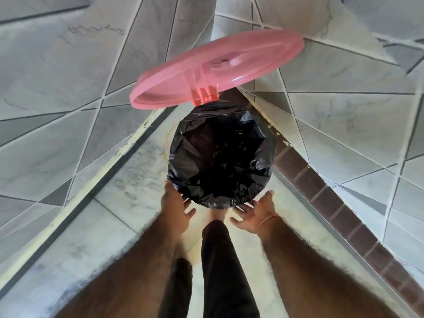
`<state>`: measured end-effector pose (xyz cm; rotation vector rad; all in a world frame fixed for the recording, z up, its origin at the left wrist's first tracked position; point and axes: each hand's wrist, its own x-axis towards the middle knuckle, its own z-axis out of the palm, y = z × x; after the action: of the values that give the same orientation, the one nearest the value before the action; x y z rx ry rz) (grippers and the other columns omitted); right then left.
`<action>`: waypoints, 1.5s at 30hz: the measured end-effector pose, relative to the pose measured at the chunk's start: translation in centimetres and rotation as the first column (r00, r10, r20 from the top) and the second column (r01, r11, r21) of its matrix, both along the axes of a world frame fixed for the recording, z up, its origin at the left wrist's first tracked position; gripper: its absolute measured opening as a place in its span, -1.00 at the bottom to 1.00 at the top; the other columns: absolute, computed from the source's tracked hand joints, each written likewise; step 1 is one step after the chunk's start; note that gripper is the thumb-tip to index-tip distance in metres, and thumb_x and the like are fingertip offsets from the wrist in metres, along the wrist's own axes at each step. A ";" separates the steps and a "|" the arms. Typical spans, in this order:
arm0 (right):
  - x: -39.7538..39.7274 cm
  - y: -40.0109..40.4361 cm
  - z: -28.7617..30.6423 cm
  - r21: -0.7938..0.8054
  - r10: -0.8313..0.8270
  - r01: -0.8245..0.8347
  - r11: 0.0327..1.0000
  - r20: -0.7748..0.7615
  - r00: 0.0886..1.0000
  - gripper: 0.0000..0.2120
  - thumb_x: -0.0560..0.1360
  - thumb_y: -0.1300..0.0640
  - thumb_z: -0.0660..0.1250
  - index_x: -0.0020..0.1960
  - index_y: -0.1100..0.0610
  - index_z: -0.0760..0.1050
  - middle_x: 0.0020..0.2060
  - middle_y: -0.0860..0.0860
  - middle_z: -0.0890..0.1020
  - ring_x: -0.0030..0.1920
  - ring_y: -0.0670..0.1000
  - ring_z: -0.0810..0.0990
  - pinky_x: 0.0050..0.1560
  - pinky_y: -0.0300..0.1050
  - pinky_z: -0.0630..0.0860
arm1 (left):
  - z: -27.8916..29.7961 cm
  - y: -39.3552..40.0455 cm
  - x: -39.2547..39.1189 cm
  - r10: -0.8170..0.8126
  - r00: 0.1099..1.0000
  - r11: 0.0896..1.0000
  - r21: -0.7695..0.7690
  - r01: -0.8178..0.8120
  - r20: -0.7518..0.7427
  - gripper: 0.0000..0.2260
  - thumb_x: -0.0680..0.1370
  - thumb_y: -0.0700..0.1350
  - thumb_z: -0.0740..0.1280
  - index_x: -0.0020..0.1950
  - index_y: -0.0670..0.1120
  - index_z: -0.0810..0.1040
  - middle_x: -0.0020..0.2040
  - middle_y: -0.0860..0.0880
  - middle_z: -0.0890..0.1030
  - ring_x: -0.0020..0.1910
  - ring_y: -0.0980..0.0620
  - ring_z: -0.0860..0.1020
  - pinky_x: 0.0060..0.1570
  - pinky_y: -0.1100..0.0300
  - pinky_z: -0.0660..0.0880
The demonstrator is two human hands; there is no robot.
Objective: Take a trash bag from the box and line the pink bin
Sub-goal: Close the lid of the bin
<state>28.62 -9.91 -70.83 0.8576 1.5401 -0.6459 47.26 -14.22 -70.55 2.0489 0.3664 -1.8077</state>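
View: head, single wide-angle camera, worn on the person's head. Position: directly above the bin corner, close over the arms. Facing: forward and steeply down, toward 12 o'clock. Coverage: floor [128, 226] fills the centre; tiled walls [68, 65] bend up both sides, meeting in a corner at 12 o'clock, lines bowed by the lens. Bag-lined bin [221, 157] sits at frame centre, raised pink lid [218, 67] beyond it toward 12 o'clock. Forearms enter from 6 o'clock; left hand [175, 211] at 7 o'clock of the bin, right hand [257, 214] at 5 o'clock. Shared coverage: none, one view only.
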 end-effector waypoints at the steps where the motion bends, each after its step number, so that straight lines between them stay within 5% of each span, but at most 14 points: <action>1: -0.6 0.4 0.1 0.028 0.051 -0.049 0.998 -0.059 0.997 -0.23 0.48 -0.40 -0.11 0.43 0.11 0.31 0.39 0.11 0.44 0.42 0.16 0.38 0.38 0.22 0.21 | 0.2 -0.4 1.0 -0.057 0.996 0.998 -0.001 0.058 0.067 -0.52 0.58 0.21 0.08 0.25 -0.11 0.49 0.15 -0.11 0.54 0.14 -0.08 0.51 0.09 -0.01 0.42; 5: -2.8 -0.1 1.9 0.070 0.354 -0.358 0.931 -0.411 0.840 -0.33 0.55 -0.25 -0.01 0.42 0.23 0.33 0.38 0.22 0.47 0.37 0.24 0.45 0.34 0.17 0.37 | 2.6 -3.8 4.0 -0.168 0.971 0.964 -0.177 0.198 0.173 -0.77 0.64 -0.12 0.07 -0.19 -0.05 0.39 -0.23 -0.05 0.40 -0.31 0.03 0.40 -0.21 0.15 0.34; 7: -4.3 -2.2 3.0 0.027 0.462 -0.538 0.842 -0.550 0.696 -0.29 0.50 -0.25 0.02 0.36 0.28 0.38 0.33 0.30 0.48 0.33 0.30 0.47 0.31 0.22 0.41 | 4.9 -6.2 4.6 -0.137 0.976 0.940 -0.289 0.182 0.170 -0.76 0.63 -0.17 0.04 -0.21 -0.04 0.37 -0.28 -0.03 0.35 -0.35 0.04 0.37 -0.28 0.20 0.29; 10: -5.3 -7.9 8.0 -0.091 0.455 -0.693 0.715 -0.692 0.560 -0.14 0.44 -0.47 -0.07 0.34 0.21 0.38 0.26 0.29 0.52 0.21 0.28 0.54 0.20 0.22 0.47 | 9.4 -9.8 4.0 -0.015 0.969 0.913 -0.391 0.114 0.248 -0.74 0.62 0.02 0.13 -0.09 -0.10 0.51 -0.22 -0.07 0.53 -0.29 -0.01 0.53 -0.18 0.15 0.49; 13: -6.0 -13.4 13.6 -0.401 0.225 -0.547 0.734 -0.617 0.754 -0.38 0.55 -0.35 -0.05 0.41 0.02 0.35 0.23 0.13 0.52 0.20 0.14 0.54 0.13 0.07 0.46 | 12.8 -12.4 3.0 0.073 0.985 0.889 -0.458 0.006 0.154 -0.62 0.58 0.19 0.16 0.11 -0.07 0.54 -0.04 -0.08 0.58 -0.11 -0.02 0.60 -0.12 0.10 0.56; 16: -6.2 -16.4 18.1 -0.531 0.189 -0.564 0.632 -0.601 0.777 -0.42 0.51 -0.40 0.00 0.38 -0.14 0.38 0.33 0.08 0.45 0.26 0.13 0.48 0.25 0.14 0.41 | 15.1 -13.6 2.3 -0.005 0.992 0.897 -0.439 0.059 0.124 -0.69 0.55 0.19 0.23 0.12 0.00 0.51 0.04 -0.05 0.54 -0.01 -0.02 0.58 -0.11 0.07 0.56; 22: -4.6 -15.8 19.0 -0.203 0.356 -0.862 0.465 -0.848 0.392 -0.61 0.45 -0.26 0.15 -0.18 -0.05 0.65 0.06 -0.03 0.66 0.13 0.06 0.61 0.18 0.09 0.49 | 14.7 -10.6 1.8 -0.123 0.956 0.876 -0.424 0.231 0.268 -0.84 0.55 -0.03 0.27 0.08 -0.01 0.54 -0.07 0.00 0.59 -0.08 0.03 0.60 -0.01 0.07 0.59; 25: -5.2 -12.3 16.1 -0.070 0.402 -0.855 0.513 -0.861 0.312 -0.58 0.50 -0.09 0.15 -0.07 0.19 0.65 -0.10 0.12 0.67 -0.05 0.09 0.65 0.02 -0.01 0.53 | 12.6 -7.8 1.5 -0.181 0.915 0.867 -0.381 0.322 0.360 -0.82 0.42 -0.09 0.29 -0.04 0.01 0.63 -0.06 -0.06 0.66 -0.08 -0.06 0.59 0.04 -0.02 0.58; 28: -5.0 -8.4 13.0 0.015 0.514 -0.862 0.507 -0.808 0.288 -0.60 0.53 0.07 0.15 0.09 0.37 0.57 0.01 0.35 0.63 0.03 0.28 0.61 -0.05 -0.03 0.48 | 11.0 -4.5 0.5 -0.303 0.838 0.832 -0.302 0.465 0.454 -0.64 0.41 -0.20 0.26 0.17 -0.01 0.60 0.10 -0.10 0.65 0.01 -0.10 0.57 0.05 0.08 0.51; 33: -2.2 -4.4 8.5 0.039 0.592 -0.930 0.366 -0.781 0.200 -0.59 0.34 0.15 0.13 0.13 0.15 0.53 -0.01 0.06 0.60 0.11 0.13 0.55 -0.01 -0.06 0.54 | 8.1 -1.3 -0.7 -0.500 0.700 0.732 -0.184 0.656 0.510 -0.54 0.47 -0.20 0.22 0.38 -0.01 0.44 0.32 -0.14 0.53 0.19 -0.18 0.55 0.15 0.02 0.53; 35: -1.4 -3.4 6.9 0.149 0.656 -0.975 0.167 -0.755 -0.003 -0.48 0.36 0.14 0.13 0.31 0.02 0.43 0.29 0.07 0.51 0.32 0.13 0.46 0.25 0.19 0.50 | 7.2 -1.0 -0.8 -0.603 0.575 0.599 -0.162 0.784 0.552 -0.51 0.48 -0.19 0.22 0.43 -0.01 0.37 0.40 -0.10 0.46 0.26 -0.17 0.50 0.18 0.01 0.49; 39: 0.7 -2.2 5.7 0.413 0.545 -0.820 -0.395 -0.613 -0.572 -0.36 0.51 0.18 0.24 0.55 -0.02 0.14 0.56 0.18 0.13 0.56 0.25 0.07 0.46 0.26 0.25 | 5.7 0.1 -1.0 -0.681 -0.078 -0.122 -0.008 0.992 0.728 -0.41 0.52 -0.15 0.21 0.54 0.06 0.16 0.59 -0.03 0.13 0.54 -0.11 0.16 0.42 -0.12 0.24; 41: 1.4 -1.9 5.7 0.430 0.497 -0.736 -0.523 -0.548 -0.673 -0.28 0.53 0.10 0.29 0.58 -0.05 -0.01 0.58 0.20 -0.02 0.57 0.27 -0.07 0.49 0.25 0.15 | 5.2 0.4 -1.0 -0.637 -0.282 -0.350 0.057 0.935 0.717 -0.37 0.51 -0.13 0.21 0.56 0.05 0.09 0.61 -0.07 0.05 0.56 -0.14 0.08 0.45 -0.19 0.21; 45: 0.9 -2.0 5.5 0.406 0.521 -0.712 -0.573 -0.490 -0.699 -0.22 0.53 0.08 0.30 0.57 -0.08 -0.11 0.59 0.19 -0.11 0.57 0.26 -0.16 0.49 0.27 0.09 | 5.1 0.2 -0.7 -0.640 -0.411 -0.456 0.111 0.883 0.649 -0.34 0.53 -0.09 0.19 0.58 0.05 -0.04 0.61 -0.07 -0.07 0.57 -0.14 0.00 0.44 -0.25 0.18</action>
<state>29.55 -11.95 -65.33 -1.6464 1.8117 0.5317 46.59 -14.05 -65.44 1.9684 -2.7078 -1.1926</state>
